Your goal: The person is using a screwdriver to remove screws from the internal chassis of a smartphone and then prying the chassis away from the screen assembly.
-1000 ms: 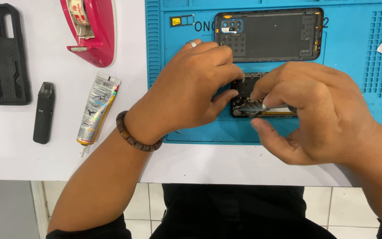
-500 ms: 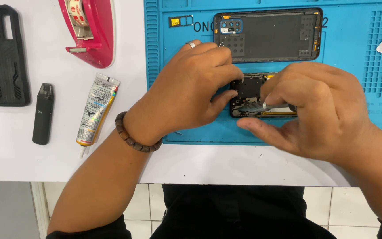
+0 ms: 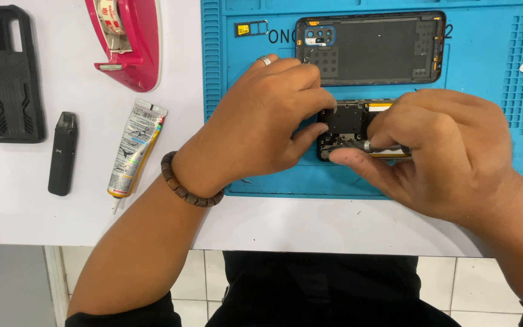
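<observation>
Two hands meet over the opened phone (image 3: 352,124) at the frame's centre, on the blue mat (image 3: 261,175): left hand (image 3: 261,130) clamped on its end, right hand (image 3: 437,154) pinching a metal tool (image 3: 385,147) against it.

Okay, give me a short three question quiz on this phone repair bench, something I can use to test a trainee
1. True or false: the removed back cover lies on the blue mat.
2. What does the right hand hold against the opened phone?
   A. thin metal tool
   B. glue tube
   C. tape dispenser
3. Which wrist wears the bead bracelet?

Key:
1. True
2. A, a thin metal tool
3. The left hand side
</observation>
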